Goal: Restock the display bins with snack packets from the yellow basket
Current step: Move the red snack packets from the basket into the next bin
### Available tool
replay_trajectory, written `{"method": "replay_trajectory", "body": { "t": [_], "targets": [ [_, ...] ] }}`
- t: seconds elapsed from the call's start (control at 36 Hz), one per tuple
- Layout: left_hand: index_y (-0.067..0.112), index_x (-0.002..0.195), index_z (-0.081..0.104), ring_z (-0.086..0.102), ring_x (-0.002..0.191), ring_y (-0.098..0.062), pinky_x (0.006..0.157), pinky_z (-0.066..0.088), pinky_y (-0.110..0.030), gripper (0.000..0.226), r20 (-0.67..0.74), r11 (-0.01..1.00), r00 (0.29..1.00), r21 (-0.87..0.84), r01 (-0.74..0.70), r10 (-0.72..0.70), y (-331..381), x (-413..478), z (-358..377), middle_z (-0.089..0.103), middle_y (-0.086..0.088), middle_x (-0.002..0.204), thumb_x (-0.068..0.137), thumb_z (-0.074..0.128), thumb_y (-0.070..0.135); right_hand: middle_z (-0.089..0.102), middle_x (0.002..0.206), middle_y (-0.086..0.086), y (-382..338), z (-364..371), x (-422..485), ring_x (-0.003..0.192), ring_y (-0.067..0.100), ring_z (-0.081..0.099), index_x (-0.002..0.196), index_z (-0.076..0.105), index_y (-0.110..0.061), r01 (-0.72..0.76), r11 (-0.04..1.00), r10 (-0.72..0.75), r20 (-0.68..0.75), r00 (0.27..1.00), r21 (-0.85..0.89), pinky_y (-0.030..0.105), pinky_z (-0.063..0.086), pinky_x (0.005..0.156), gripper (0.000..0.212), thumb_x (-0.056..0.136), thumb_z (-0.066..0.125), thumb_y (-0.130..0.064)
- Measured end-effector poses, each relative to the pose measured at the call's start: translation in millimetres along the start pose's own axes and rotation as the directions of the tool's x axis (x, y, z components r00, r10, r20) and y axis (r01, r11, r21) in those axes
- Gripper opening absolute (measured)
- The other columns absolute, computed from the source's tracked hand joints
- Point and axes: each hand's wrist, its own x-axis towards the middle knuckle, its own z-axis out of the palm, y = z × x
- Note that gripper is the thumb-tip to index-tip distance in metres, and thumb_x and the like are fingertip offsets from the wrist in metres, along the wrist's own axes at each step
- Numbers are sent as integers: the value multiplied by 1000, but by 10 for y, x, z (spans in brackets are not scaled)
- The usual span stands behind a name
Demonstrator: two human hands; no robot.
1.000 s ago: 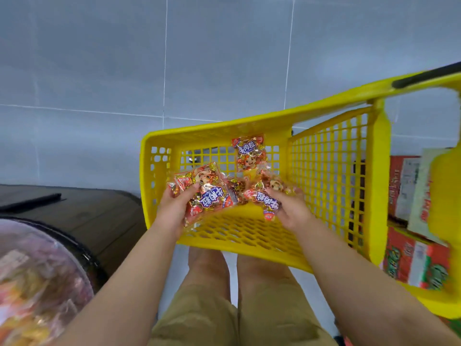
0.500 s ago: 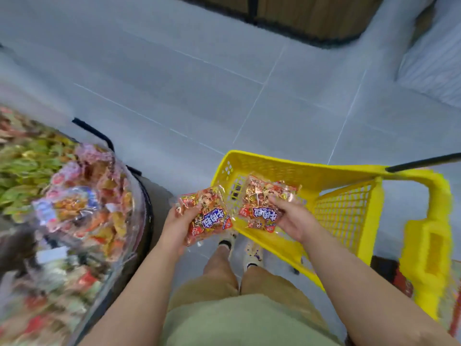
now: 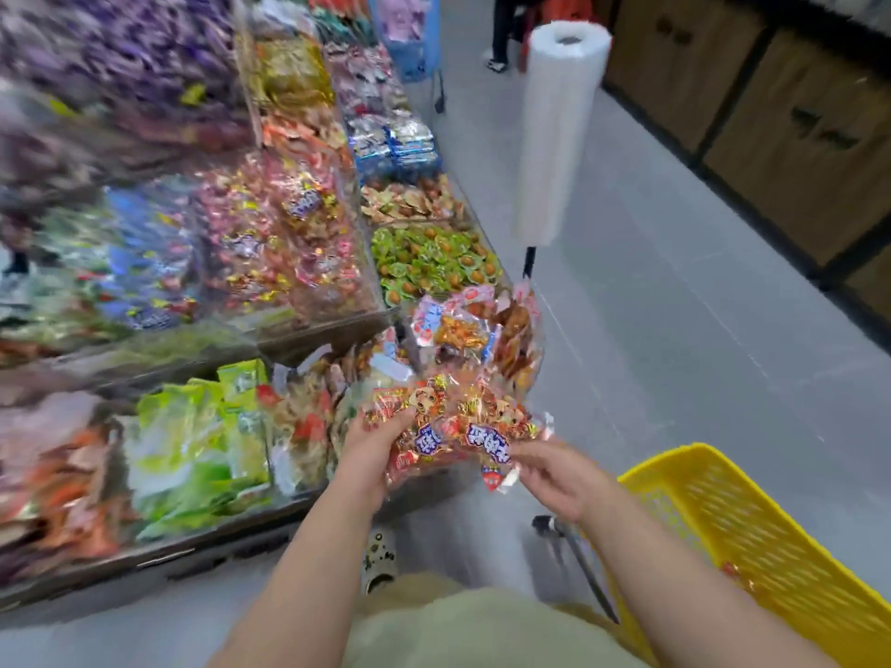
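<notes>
My left hand (image 3: 371, 445) grips a bunch of red and orange snack packets (image 3: 434, 426) with blue labels, held in front of the display bins (image 3: 308, 262). My right hand (image 3: 554, 474) pinches the lower right edge of the same bunch, fingers closed on a packet. The packets hover just right of the lower bin of pale and orange packets (image 3: 313, 417). The yellow basket (image 3: 752, 532) sits on the floor at lower right, behind my right forearm, with a few red packets still showing inside.
Clear-walled bins of purple, pink, green and blue snacks fill the left side in tiers. A roll of white plastic bags (image 3: 559, 132) stands on a pole beside the bins. Grey tiled aisle runs ahead; wooden cabinets (image 3: 771, 108) line the right. A person's legs stand far back.
My view has swung up and left from the basket to the display bins. Both hands have carried the packets out of the basket and over toward the bins.
</notes>
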Motion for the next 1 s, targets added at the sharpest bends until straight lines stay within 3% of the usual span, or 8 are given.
{"method": "replay_trajectory", "body": {
  "t": [0.14,0.22,0.33,0.47,0.56,0.64,0.78,1.0],
  "targets": [
    [24,120,53,69,86,-15,59,53,-27,55,-1,996,996,-19,-86,86,475,211,-701,72,1,101,72,81,22,62,102,13,203,869,504,78,22,57,118,56,-9,-81,996,81,-10,997,-44,31,47,68,43,76,63,-13],
    [28,110,56,73,81,-18,63,59,-36,42,7,989,990,-42,-141,141,794,389,-1141,76,2,90,76,78,16,64,114,16,337,1379,760,93,29,63,116,61,-10,-92,993,87,73,994,74,39,54,72,41,83,53,-32],
    [27,111,59,71,90,-26,79,57,-49,46,-3,980,980,-15,-199,199,1180,623,-1610,75,-1,97,71,82,24,71,97,13,504,1909,1011,83,27,69,92,76,-12,-152,966,123,147,982,210,36,53,78,39,78,58,-43],
    [29,115,58,71,93,-24,73,59,-46,58,-11,970,970,7,-242,242,1513,812,-1916,73,-1,104,65,87,26,62,118,18,584,2343,1104,110,37,60,92,74,-19,-132,980,98,218,971,146,49,55,74,20,73,74,-21],
    [28,123,56,70,94,-23,72,59,-43,62,-22,968,968,32,-250,251,1657,920,-2002,72,1,105,68,86,27,58,117,16,514,2460,1185,86,31,67,97,61,-28,-106,994,99,153,983,39,37,58,61,51,62,78,4],
    [31,128,52,66,102,-23,74,58,-43,68,-68,967,965,22,-252,253,1766,1015,-2032,66,0,119,68,85,32,48,116,12,351,2594,1249,71,19,60,115,44,-26,-52,998,53,24,998,-47,25,55,52,58,69,67,2],
    [38,106,57,70,92,-21,60,58,-36,44,-143,959,959,-112,-261,244,1931,1119,-2021,69,1,110,71,83,30,56,89,8,10,2723,1388,54,10,56,96,44,-19,58,990,-68,-77,995,-130,17,49,44,44,64,72,-7],
    [36,109,55,66,85,-3,48,48,-19,45,-171,932,940,-164,-322,295,2302,1220,-1894,65,15,102,74,82,31,59,98,10,-594,2840,1631,83,18,61,105,49,-16,301,948,-312,-125,942,-99,24,54,64,46,66,70,-4]
  ]
}}
